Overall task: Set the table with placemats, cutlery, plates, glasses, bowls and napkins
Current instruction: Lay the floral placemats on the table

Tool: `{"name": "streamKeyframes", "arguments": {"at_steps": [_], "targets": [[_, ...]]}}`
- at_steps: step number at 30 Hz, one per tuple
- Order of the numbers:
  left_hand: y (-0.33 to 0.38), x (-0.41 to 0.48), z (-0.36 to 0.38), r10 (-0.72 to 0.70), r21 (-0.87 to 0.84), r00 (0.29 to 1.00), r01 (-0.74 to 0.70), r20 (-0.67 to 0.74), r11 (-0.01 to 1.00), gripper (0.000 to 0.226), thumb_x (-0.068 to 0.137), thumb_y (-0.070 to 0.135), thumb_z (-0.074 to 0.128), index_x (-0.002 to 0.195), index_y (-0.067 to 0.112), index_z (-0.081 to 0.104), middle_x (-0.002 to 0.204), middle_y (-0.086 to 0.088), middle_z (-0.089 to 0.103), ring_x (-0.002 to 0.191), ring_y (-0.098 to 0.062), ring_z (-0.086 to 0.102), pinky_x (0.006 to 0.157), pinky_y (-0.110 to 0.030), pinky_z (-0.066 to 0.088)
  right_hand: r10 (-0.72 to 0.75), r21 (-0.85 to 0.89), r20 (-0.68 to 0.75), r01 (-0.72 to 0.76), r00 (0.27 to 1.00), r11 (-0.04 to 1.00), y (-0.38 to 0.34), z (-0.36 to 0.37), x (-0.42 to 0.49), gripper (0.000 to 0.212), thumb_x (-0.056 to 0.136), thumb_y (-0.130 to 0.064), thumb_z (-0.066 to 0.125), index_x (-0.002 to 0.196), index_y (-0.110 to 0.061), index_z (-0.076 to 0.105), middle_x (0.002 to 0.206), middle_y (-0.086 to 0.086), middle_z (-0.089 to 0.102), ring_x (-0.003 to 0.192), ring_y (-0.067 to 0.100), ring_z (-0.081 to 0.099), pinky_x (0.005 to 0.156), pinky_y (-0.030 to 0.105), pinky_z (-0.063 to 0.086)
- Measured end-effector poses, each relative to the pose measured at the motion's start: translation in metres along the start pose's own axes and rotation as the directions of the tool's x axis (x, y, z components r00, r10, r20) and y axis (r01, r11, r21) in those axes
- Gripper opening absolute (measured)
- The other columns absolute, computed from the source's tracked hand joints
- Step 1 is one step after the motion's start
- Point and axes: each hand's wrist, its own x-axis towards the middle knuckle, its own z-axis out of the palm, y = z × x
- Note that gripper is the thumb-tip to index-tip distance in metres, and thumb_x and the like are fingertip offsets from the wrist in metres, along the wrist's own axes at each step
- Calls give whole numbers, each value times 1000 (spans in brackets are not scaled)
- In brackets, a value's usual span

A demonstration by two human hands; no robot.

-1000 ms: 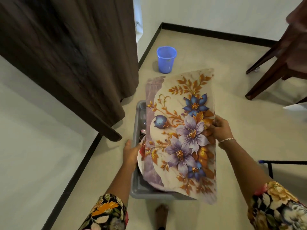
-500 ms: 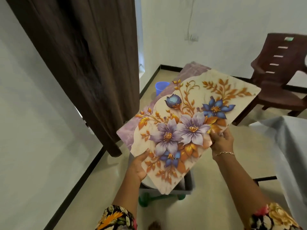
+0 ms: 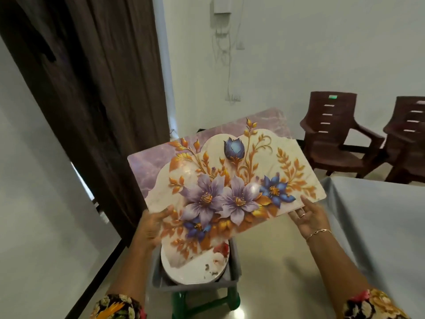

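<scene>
A dark curtain (image 3: 99,100) fills the upper left of the frame, and the table (image 3: 386,222) with its pale cloth takes the lower right. The flowered placemat (image 3: 230,176) is in the centre, held in the air almost flat, not yet over the table. Two brown chairs (image 3: 338,139) stand at the upper right. Below the mat, a grey tub (image 3: 235,259) holds a white plate (image 3: 195,270). The left hand (image 3: 153,229) pinches the mat's lower left edge, thumb on top. The right hand (image 3: 309,218) lies open, with straight fingers only touching the lower right corner. I think the right hand should take a firm hold first, then both should carry the mat level to the right and lay it square to the table edge.
</scene>
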Motion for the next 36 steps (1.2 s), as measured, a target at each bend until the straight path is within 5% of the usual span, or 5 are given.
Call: {"name": "streamKeyframes", "arguments": {"at_steps": [9,13,23,30,36], "targets": [[33,-16,38,191,193,974,-212,124,958,20,88,-3,53,99,13,60,84,-2,72,77,-20,69,56,-25,58,-109,-610,145,176,983,773,-95,-47,-32,13,82,3,60,86,-8,64,64,-1,71,61,17,67,51,21,55],[19,-20,61,136,219,954,-198,267,955,24,92,-4,46,103,8,64,89,-3,73,81,-20,71,65,-28,59,-174,-575,120,211,977,790,-117,-70,-41,21,74,15,62,87,0,62,66,2,72,63,21,69,51,26,56],[-44,-26,169,-77,222,863,-42,499,974,35,59,-3,71,92,7,65,73,-3,72,65,-20,68,60,-32,58,-440,-415,-207,329,874,848,-148,-173,-128,93,0,-45,89,83,-9,65,66,-5,72,59,10,69,55,26,58],[-107,-61,239,-181,364,727,-101,662,926,48,41,1,71,88,8,64,65,6,71,55,-8,66,48,-22,53,-572,-420,-382,415,726,807,-181,-244,-201,23,70,3,71,83,-13,60,58,-11,69,52,5,66,53,28,56],[-150,-79,303,-189,365,712,-101,677,926,47,47,3,69,92,13,61,69,9,73,61,-8,69,51,-24,55,-616,-427,-411,454,672,782,-221,-293,-210,37,50,-11,78,83,-14,61,62,-12,70,56,5,67,55,28,55]]}}
